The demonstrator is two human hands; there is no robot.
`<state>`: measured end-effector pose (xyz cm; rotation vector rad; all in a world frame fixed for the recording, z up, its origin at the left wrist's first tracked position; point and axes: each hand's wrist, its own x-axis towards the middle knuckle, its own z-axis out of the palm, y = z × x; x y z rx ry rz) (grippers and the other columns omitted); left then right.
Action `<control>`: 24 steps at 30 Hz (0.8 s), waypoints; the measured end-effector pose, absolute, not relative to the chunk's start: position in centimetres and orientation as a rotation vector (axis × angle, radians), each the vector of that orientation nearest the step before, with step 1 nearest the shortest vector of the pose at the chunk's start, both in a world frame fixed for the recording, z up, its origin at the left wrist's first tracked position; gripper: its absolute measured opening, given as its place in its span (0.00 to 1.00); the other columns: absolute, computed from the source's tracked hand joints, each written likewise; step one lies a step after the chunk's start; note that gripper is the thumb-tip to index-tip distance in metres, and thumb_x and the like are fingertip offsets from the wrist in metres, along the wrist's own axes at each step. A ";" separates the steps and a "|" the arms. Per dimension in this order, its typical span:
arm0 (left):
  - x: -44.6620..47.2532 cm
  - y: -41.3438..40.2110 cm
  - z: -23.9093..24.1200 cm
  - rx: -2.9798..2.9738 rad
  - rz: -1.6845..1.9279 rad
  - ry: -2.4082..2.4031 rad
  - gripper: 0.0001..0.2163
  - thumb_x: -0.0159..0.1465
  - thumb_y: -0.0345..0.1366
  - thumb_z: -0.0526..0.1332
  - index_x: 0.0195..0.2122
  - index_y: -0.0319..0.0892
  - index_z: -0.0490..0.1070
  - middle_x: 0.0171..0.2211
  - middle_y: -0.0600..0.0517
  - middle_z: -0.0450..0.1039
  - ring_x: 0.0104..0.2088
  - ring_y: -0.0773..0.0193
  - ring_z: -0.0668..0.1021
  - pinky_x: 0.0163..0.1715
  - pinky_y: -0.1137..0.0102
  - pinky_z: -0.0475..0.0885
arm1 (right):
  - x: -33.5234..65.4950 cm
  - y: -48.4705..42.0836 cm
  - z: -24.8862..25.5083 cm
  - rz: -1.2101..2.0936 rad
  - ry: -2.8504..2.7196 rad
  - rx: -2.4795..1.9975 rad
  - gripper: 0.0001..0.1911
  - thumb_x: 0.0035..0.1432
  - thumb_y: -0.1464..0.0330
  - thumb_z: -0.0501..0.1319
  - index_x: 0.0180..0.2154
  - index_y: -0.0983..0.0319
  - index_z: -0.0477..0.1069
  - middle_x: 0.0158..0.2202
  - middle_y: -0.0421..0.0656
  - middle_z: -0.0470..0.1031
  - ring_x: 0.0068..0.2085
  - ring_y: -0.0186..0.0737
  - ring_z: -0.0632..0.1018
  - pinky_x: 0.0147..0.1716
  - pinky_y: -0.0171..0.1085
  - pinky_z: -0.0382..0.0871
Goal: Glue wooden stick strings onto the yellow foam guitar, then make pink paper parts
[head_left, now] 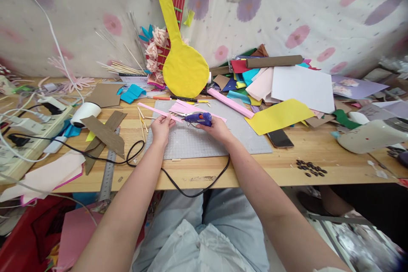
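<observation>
Over the grey cutting mat [191, 144], my left hand [161, 129] pinches a narrow pink paper strip [151, 109] that slants up to the left. My right hand [219, 130] is wrapped round a blue hot glue gun [200, 118], its nozzle pointing left, close to the strip and my left fingertips. Whether the nozzle touches the strip I cannot tell. More pink paper lies on the mat just behind the glue gun. A black cord [197, 196] loops below my hands, over the table's front edge.
Behind the mat leans a yellow banjo-shaped piece [185, 70]. Coloured sheets, a yellow sheet [280, 117] and a phone [279, 138] lie right, with black beads [310, 168] near the edge. Left are brown strips [103, 136], a steel ruler [108, 174] and a power strip [32, 136].
</observation>
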<state>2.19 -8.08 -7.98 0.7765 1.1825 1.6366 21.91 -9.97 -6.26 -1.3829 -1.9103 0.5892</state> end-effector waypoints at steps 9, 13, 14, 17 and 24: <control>2.2 -8.0 -8.1 0.755 1.610 1.183 0.03 0.52 0.30 0.61 0.27 0.35 0.69 0.24 0.50 0.73 0.25 0.68 0.76 0.35 0.67 0.73 | 21.6 -9.5 -6.4 0.576 -1.959 -1.347 0.20 0.48 0.56 0.59 0.42 0.59 0.71 0.37 0.42 0.75 0.38 0.41 0.73 0.37 0.37 0.64; 2.1 -7.9 -8.1 0.776 1.590 1.177 0.04 0.52 0.30 0.61 0.27 0.34 0.69 0.25 0.49 0.74 0.25 0.69 0.76 0.35 0.68 0.73 | 21.4 -9.5 -5.9 0.559 -1.982 -1.341 0.19 0.48 0.56 0.59 0.40 0.59 0.72 0.36 0.42 0.75 0.37 0.40 0.73 0.35 0.36 0.64; 2.1 -7.9 -8.1 0.782 1.583 1.177 0.04 0.52 0.30 0.60 0.28 0.34 0.69 0.26 0.49 0.74 0.25 0.69 0.76 0.35 0.68 0.73 | 21.3 -9.5 -5.8 0.556 -1.985 -1.342 0.19 0.48 0.56 0.59 0.40 0.59 0.72 0.36 0.42 0.75 0.36 0.40 0.73 0.35 0.36 0.64; 2.1 -7.9 -8.1 0.803 1.551 1.171 0.04 0.53 0.30 0.60 0.28 0.33 0.69 0.26 0.49 0.74 0.26 0.68 0.77 0.34 0.69 0.73 | 21.1 -9.6 -5.4 0.547 -1.990 -1.352 0.19 0.47 0.55 0.59 0.38 0.60 0.72 0.34 0.42 0.74 0.35 0.40 0.73 0.33 0.35 0.64; 1.2 -8.3 -7.4 0.917 1.321 1.134 0.04 0.54 0.28 0.59 0.30 0.33 0.71 0.29 0.47 0.75 0.27 0.67 0.77 0.33 0.70 0.74 | 21.2 -9.2 -5.1 0.601 -1.913 -1.357 0.20 0.45 0.54 0.60 0.34 0.62 0.72 0.31 0.43 0.73 0.32 0.38 0.72 0.31 0.35 0.63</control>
